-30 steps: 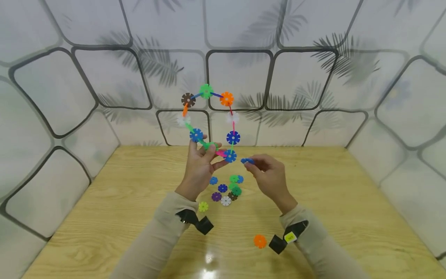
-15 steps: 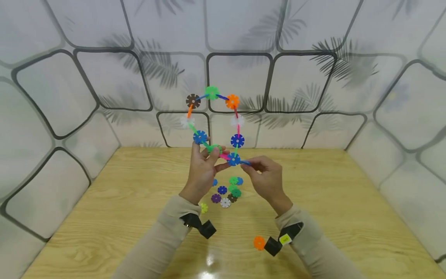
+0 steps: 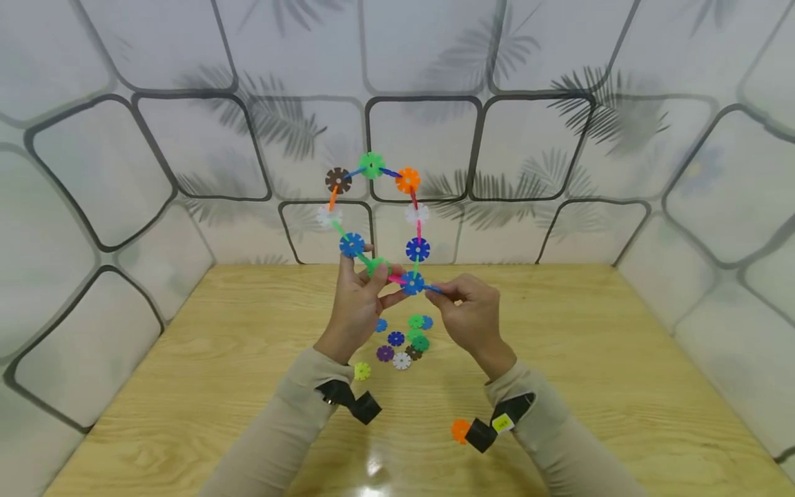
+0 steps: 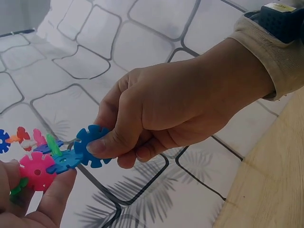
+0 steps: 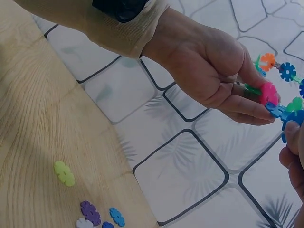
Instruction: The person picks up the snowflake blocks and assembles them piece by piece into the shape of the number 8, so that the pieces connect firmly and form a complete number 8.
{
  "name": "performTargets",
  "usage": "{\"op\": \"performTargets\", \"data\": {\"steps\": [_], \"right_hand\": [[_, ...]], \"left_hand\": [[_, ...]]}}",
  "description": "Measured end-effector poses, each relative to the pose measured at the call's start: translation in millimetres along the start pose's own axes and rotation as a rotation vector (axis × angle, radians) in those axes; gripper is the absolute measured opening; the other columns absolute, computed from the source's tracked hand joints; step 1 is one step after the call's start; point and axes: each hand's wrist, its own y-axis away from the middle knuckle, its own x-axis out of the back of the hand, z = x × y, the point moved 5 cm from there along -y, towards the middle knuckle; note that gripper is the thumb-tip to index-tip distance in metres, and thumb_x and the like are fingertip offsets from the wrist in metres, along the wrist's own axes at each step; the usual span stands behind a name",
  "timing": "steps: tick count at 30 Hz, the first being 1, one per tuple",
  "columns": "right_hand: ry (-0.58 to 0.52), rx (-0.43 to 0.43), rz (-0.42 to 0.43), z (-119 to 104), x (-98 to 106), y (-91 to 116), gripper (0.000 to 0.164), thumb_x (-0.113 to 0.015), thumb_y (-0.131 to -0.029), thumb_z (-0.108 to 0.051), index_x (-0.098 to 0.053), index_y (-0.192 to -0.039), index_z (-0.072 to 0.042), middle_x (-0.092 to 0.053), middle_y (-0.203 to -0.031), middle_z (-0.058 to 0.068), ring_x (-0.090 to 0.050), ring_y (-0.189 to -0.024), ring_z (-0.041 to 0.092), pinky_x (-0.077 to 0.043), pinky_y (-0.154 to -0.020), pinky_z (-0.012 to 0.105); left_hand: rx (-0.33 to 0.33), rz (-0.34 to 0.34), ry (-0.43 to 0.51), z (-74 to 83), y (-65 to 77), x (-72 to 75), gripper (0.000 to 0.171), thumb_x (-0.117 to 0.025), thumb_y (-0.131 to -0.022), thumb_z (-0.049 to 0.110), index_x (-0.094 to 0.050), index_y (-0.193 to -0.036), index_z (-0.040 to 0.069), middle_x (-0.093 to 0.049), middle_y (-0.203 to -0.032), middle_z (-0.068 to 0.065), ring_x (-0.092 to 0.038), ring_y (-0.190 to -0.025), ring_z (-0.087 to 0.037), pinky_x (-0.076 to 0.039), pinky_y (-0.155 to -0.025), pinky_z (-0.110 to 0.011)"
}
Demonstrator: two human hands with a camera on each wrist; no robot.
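Observation:
My left hand (image 3: 357,304) holds the lower left of an upright ring of linked plastic snowflake discs, with a green disc (image 3: 372,165) at its top. Thumb and fingers grip it near a green disc and a pink disc (image 4: 37,171). At the ring's lower right corner sits a blue disc (image 3: 412,283). My right hand (image 3: 470,314) pinches another blue disc (image 4: 87,137) between thumb and forefinger. That disc meets the corner disc edge to edge; how deep the slots engage is unclear. Fingers hide part of both pieces.
Below the hands, several loose discs lie on the wooden table (image 3: 248,386), among them a purple disc (image 3: 385,353), a white disc (image 3: 401,361) and a yellow disc (image 3: 362,371). An orange disc (image 3: 459,431) lies nearer, partly behind the right wrist camera (image 3: 481,435). A patterned backdrop (image 3: 422,138) stands behind.
My right hand has moved left and brought its blue disc against the ring's corner disc, closing the gap between them. The ring shifted right, then slightly back left, in my left hand.

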Motion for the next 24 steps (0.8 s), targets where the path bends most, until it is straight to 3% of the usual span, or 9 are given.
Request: {"op": "performTargets", "data": {"steps": [5,16,24], "right_hand": [[-0.004,0.030,0.032,-2,2,2,0.015,-0.082,-0.067,0.014,-0.073,-0.075,0.005,-0.066,-0.068,0.011,-0.063,-0.057,0.022,-0.053,-0.056,0.023],[0.007,0.154,0.018,-8,3,2,0.019,-0.083,-0.062,0.016,-0.071,-0.070,0.004,-0.062,-0.062,0.010,-0.059,-0.051,0.019,-0.050,-0.050,0.025],[-0.177,0.073,0.006,2,2,6,0.019,-0.079,-0.064,0.021,-0.072,-0.075,0.007,-0.063,-0.066,0.013,-0.058,-0.056,0.017,-0.050,-0.056,0.018]], "left_hand": [[0.025,-0.016,0.033,-2.6,2.4,-1.7,0.022,-0.037,-0.104,0.004,-0.029,-0.120,0.017,-0.069,-0.090,-0.003,-0.066,-0.089,-0.018,-0.057,-0.075,-0.036],[0.061,-0.018,-0.008,-2.0,5.4,-1.2,0.023,-0.041,-0.103,0.007,-0.031,-0.118,0.022,-0.068,-0.089,-0.002,-0.066,-0.091,-0.018,-0.057,-0.075,-0.036],[0.067,-0.049,0.027,-1.0,6.4,-5.4,0.024,-0.039,-0.104,0.005,-0.032,-0.119,0.022,-0.069,-0.090,-0.004,-0.066,-0.091,-0.018,-0.057,-0.076,-0.037]]}}
